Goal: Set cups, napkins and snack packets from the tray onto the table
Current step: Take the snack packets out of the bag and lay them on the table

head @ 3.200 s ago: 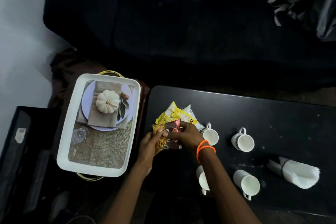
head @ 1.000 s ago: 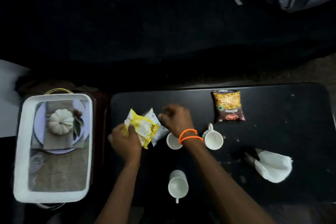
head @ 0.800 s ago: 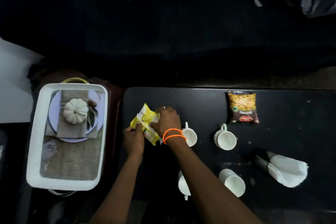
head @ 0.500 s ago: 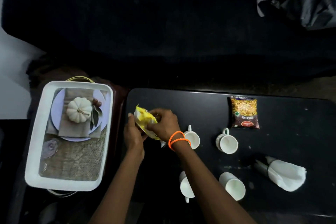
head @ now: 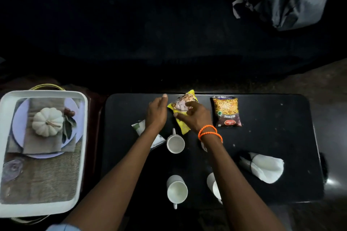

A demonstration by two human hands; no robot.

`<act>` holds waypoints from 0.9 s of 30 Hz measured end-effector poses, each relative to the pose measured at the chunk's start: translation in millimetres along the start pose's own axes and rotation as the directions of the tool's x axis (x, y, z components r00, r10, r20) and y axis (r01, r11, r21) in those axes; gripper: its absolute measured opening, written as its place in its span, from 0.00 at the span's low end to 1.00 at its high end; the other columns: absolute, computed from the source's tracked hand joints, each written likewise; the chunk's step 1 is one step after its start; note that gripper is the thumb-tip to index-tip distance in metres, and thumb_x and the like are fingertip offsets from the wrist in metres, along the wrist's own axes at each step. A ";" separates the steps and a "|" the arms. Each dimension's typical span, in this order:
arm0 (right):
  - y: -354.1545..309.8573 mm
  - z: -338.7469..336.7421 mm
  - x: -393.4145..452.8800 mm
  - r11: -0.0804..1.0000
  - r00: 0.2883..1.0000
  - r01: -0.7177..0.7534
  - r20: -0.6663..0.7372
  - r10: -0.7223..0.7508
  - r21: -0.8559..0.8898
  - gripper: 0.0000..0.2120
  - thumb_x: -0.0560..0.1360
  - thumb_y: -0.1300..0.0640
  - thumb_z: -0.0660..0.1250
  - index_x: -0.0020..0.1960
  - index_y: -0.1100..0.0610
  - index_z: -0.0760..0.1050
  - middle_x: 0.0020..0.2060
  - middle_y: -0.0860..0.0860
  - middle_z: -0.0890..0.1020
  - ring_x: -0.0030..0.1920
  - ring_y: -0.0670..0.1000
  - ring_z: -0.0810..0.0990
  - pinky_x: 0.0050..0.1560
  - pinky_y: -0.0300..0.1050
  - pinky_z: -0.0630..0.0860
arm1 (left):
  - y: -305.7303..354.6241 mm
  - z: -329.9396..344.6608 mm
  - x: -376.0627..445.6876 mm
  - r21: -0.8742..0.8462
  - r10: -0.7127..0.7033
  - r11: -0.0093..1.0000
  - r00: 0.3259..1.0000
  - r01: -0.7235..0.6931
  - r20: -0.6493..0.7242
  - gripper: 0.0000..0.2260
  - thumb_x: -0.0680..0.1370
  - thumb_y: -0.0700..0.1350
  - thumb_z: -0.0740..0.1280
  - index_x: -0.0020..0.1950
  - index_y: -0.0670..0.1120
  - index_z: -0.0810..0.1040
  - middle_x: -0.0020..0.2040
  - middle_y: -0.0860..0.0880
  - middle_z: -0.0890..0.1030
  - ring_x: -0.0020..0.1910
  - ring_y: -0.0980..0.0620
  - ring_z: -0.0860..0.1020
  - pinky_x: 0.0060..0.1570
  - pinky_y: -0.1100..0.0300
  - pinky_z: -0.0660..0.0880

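Right hand [head: 195, 116] holds the yellow snack packet [head: 181, 108] in its grip at the counter's [head: 272, 137] far edge, just left of the mixture packet [head: 227, 111]. Left hand [head: 156, 112], fingers straight, rests just left of the yellow packet.

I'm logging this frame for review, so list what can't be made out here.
All in the head view:
- White packet: mostly under the left forearm; print unreadable.
- Cup near the front: cut by the right forearm; handle hidden.
- A fourth cup: only a white sliver by the orange bracelet.
- Yellow packet: the right hand covers its middle; grip unclear.
- Left hand: contact with the yellow packet unclear.
- Area beyond the table: too dark.
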State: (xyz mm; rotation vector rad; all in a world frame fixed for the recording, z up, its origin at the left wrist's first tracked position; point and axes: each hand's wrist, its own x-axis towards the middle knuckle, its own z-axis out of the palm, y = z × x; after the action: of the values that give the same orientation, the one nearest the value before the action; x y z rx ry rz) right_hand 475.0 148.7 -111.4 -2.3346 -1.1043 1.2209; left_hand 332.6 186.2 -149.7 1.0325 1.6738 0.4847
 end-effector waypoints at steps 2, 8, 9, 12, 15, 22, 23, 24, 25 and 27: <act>14.9 -5.6 7.6 1.000 0.994 0.020 -0.106 -0.019 0.008 0.24 0.70 0.51 0.79 0.63 0.54 0.80 0.50 0.56 0.85 0.52 0.56 0.84 0.49 0.41 0.76 | 4.4 10.2 7.9 0.103 0.025 0.994 0.997 -0.032 0.072 0.16 0.85 0.56 0.61 0.42 0.50 0.78 0.51 0.40 0.82 0.56 0.39 0.80 0.50 0.53 0.71; 44.1 -9.9 24.7 0.908 0.983 0.178 0.028 -0.181 -0.379 0.32 0.69 0.59 0.79 0.72 0.50 0.74 0.68 0.59 0.74 0.66 0.61 0.75 0.63 0.56 0.77 | 9.7 35.0 15.1 0.212 0.137 0.958 0.959 -0.192 0.249 0.20 0.75 0.44 0.77 0.67 0.47 0.82 0.65 0.45 0.83 0.64 0.46 0.80 0.63 0.61 0.74; 45.6 -7.4 25.9 0.903 0.983 0.183 0.075 -0.167 -0.388 0.34 0.69 0.59 0.79 0.73 0.50 0.72 0.72 0.59 0.70 0.69 0.62 0.73 0.64 0.57 0.76 | 10.2 38.8 14.9 0.203 0.184 0.948 0.944 -0.244 0.273 0.23 0.73 0.42 0.78 0.67 0.46 0.82 0.66 0.45 0.82 0.66 0.46 0.79 0.62 0.63 0.73; 48.1 -2.6 26.8 0.910 0.984 0.166 0.011 -0.175 -0.379 0.33 0.71 0.59 0.77 0.74 0.51 0.71 0.74 0.59 0.67 0.68 0.63 0.74 0.62 0.57 0.78 | 7.3 42.8 17.8 0.227 0.278 0.912 0.921 -0.343 0.274 0.28 0.72 0.36 0.78 0.72 0.47 0.79 0.76 0.42 0.72 0.76 0.44 0.70 0.71 0.61 0.67; 45.0 0.2 23.0 0.900 0.965 0.144 -0.142 -0.219 -0.411 0.31 0.72 0.59 0.75 0.73 0.52 0.71 0.73 0.60 0.68 0.69 0.63 0.71 0.62 0.58 0.77 | -1.3 39.0 18.5 0.302 0.349 0.875 0.925 -0.378 0.148 0.25 0.74 0.36 0.77 0.70 0.48 0.80 0.77 0.43 0.70 0.77 0.44 0.67 0.73 0.53 0.68; 37.1 3.2 24.5 0.892 0.970 0.182 -0.073 -0.232 -0.413 0.27 0.75 0.68 0.69 0.72 0.54 0.73 0.68 0.59 0.73 0.68 0.61 0.72 0.60 0.56 0.78 | -17.4 32.2 17.1 0.546 0.368 0.644 0.843 -0.536 0.393 0.25 0.76 0.48 0.76 0.73 0.54 0.78 0.80 0.50 0.69 0.79 0.45 0.64 0.76 0.47 0.65; 36.6 3.5 24.4 0.889 0.969 0.179 -0.083 -0.234 -0.421 0.26 0.75 0.69 0.68 0.70 0.55 0.74 0.66 0.60 0.74 0.66 0.62 0.73 0.59 0.56 0.78 | -17.0 31.9 18.6 0.578 0.355 0.611 0.840 -0.541 0.411 0.25 0.77 0.49 0.75 0.74 0.55 0.76 0.81 0.51 0.67 0.80 0.45 0.62 0.77 0.46 0.64; 35.9 4.4 24.2 0.887 0.968 0.172 -0.096 -0.234 -0.429 0.25 0.74 0.71 0.67 0.69 0.56 0.75 0.65 0.61 0.74 0.65 0.62 0.73 0.58 0.56 0.79 | -16.5 31.5 20.2 0.600 0.352 0.579 0.834 -0.551 0.426 0.26 0.77 0.50 0.75 0.74 0.56 0.76 0.82 0.52 0.66 0.80 0.45 0.62 0.77 0.45 0.64; 35.0 5.4 23.9 0.886 0.968 0.159 -0.109 -0.227 -0.436 0.24 0.74 0.72 0.66 0.68 0.56 0.75 0.63 0.61 0.74 0.64 0.62 0.74 0.56 0.55 0.79 | -16.1 31.1 21.5 0.614 0.356 0.550 0.825 -0.565 0.439 0.26 0.77 0.51 0.75 0.75 0.56 0.75 0.82 0.52 0.66 0.80 0.45 0.62 0.77 0.45 0.65; 32.6 6.8 23.3 0.881 0.967 0.136 -0.131 -0.217 -0.453 0.24 0.74 0.72 0.65 0.66 0.57 0.76 0.62 0.61 0.75 0.63 0.62 0.74 0.53 0.54 0.79 | -14.9 29.9 22.9 0.626 0.369 0.514 0.810 -0.587 0.457 0.26 0.76 0.51 0.75 0.75 0.57 0.75 0.82 0.52 0.66 0.80 0.45 0.62 0.76 0.44 0.65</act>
State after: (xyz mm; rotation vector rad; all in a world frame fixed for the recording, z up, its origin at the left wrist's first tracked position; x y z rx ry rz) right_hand 494.0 143.6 -147.0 -2.5204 -1.6261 0.7319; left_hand 352.8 191.7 -184.4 2.1310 1.3012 -0.0571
